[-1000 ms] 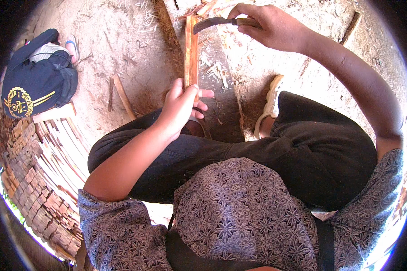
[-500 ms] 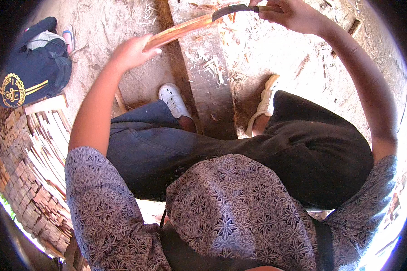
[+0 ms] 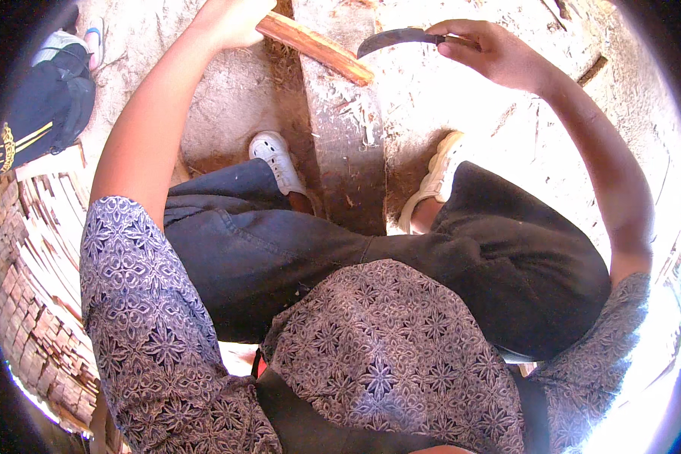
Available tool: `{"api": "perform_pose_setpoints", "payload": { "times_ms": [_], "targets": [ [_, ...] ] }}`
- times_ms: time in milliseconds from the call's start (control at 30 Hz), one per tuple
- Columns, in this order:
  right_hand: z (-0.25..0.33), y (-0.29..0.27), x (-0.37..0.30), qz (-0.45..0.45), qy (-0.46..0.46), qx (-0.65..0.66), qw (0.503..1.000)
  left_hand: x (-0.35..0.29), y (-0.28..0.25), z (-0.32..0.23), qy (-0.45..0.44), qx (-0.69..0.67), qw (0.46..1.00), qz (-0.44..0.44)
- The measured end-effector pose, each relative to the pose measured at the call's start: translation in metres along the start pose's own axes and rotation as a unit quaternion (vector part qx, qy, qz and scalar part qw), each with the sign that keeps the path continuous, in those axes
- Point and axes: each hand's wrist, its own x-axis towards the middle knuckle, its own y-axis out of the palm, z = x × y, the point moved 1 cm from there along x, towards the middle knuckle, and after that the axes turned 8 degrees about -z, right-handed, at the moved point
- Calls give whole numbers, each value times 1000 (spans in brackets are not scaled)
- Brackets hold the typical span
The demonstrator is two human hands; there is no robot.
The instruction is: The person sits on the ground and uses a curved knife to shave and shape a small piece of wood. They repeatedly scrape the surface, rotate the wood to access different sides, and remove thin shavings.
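My left hand is closed round the upper left end of a reddish-brown strip of wood. The strip slants down to the right, its far end over a wooden plank strewn with pale shavings. My right hand grips the handle of a knife with a dark curved blade. The blade points left, and its tip comes close to the strip near its lower end; whether they touch I cannot tell. Part of my left hand is cut off by the upper edge of the picture.
The plank runs between my feet, in white clogs. At the left lies a dark bag with yellow stripes, with someone's sandalled foot beyond it. Stacked wood strips stand at my left side. Shavings litter the pale ground.
My left hand has moved up, and the wood strip has swung from rising rightward to sloping down rightward. The knife has come down slightly and no longer lies over the strip's end.
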Motion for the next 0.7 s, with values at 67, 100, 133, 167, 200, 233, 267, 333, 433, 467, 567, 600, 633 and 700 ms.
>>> {"api": "perform_pose_setpoints", "payload": {
  "times_ms": [67,100,133,167,200,233,267,333,433,467,567,600,633,700],
  "targets": [
    [-14,2,0,-6,-25,46,999,6,16,8,24,7,999,-29],
    [-15,2,3,-8,-41,71,997,5,19,11,33,14,999,-41],
    [-16,0,5,8,-29,65,997,4,22,13,30,17,998,-55],
    [-15,-3,6,24,-16,58,998,3,25,14,28,21,997,-69],
    [-14,-4,5,38,1,50,998,4,29,13,29,23,996,-85],
    [-14,-3,5,26,-2,61,998,5,33,14,35,26,994,-102],
    [-14,0,4,15,-5,73,997,7,38,16,41,29,992,-118],
    [-16,1,4,3,-7,78,997,10,41,16,52,30,988,-140],
    [-10,0,6,16,3,43,999,10,43,17,56,28,987,-148],
    [-4,-4,6,24,13,18,999,9,45,17,55,30,987,-149],
    [0,-7,7,24,13,-2,1000,8,46,20,50,38,986,-155],
    [-2,-7,6,20,10,1,1000,9,47,19,51,39,985,-158],
    [-9,-3,7,8,1,13,1000,10,47,18,53,43,984,-162],
    [-23,4,12,-18,-19,37,999,12,48,18,55,52,983,-170]
  ]
}}
